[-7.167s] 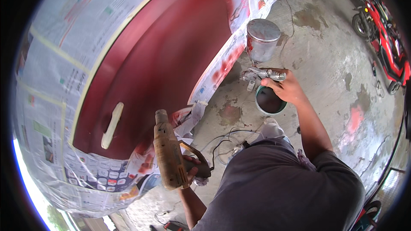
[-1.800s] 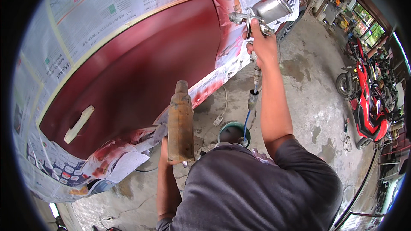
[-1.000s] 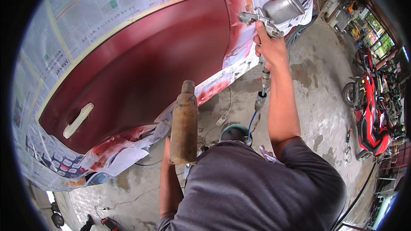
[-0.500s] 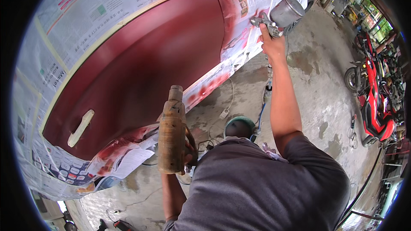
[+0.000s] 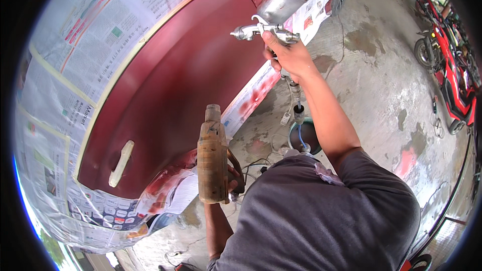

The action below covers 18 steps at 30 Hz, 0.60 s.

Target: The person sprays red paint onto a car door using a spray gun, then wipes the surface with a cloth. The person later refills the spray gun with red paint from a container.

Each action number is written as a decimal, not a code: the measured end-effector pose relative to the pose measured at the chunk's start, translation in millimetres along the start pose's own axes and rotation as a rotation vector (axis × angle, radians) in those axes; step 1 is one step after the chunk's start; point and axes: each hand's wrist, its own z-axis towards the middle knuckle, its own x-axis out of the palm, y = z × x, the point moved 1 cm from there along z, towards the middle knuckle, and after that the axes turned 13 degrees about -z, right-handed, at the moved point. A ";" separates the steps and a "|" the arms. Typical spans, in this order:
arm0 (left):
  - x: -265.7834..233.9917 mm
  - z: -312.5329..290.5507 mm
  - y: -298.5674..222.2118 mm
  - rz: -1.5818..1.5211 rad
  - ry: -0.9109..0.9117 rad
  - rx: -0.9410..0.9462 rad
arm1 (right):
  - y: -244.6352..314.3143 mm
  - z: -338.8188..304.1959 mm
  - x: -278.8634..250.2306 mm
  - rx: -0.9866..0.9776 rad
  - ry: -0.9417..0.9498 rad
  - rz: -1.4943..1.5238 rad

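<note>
My right hand [image 5: 292,60] is wrapped around the grip of a silver paint spray gun [image 5: 261,33] with a metal cup [image 5: 282,1] on top. Its nozzle points left, in front of the dark red car door panel [image 5: 196,50]. In my left hand [image 5: 233,179], whose fingers are mostly hidden, is a worn, brownish heat gun [image 5: 212,165]. That tool's nozzle points up toward the panel's lower part. Pale masking tape covers the door handle [image 5: 121,163].
Taped newspaper [image 5: 85,35] and clear film surround the panel. A hose [image 5: 299,115] runs down from the spray gun past a round green-rimmed tub [image 5: 307,138]. Cables lie on the stained concrete floor [image 5: 371,85]. A red motorcycle [image 5: 449,70] stands at the right.
My right hand has brought the spray gun left, from over the newspaper to in front of the panel. The view has shifted a little; the heat gun stays in my left hand.
</note>
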 end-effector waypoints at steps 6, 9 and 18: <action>-11.6 -5.2 0.2 -0.005 0.035 -0.069 | -35.7 15.6 -28.3 0.032 -0.096 -0.163; -9.1 -3.4 -1.2 -0.002 0.033 -0.080 | -74.8 42.9 -50.6 0.050 -0.269 -0.237; -23.6 12.5 9.5 -0.010 0.085 -0.050 | -142.7 84.3 -77.4 -0.080 -0.608 -0.577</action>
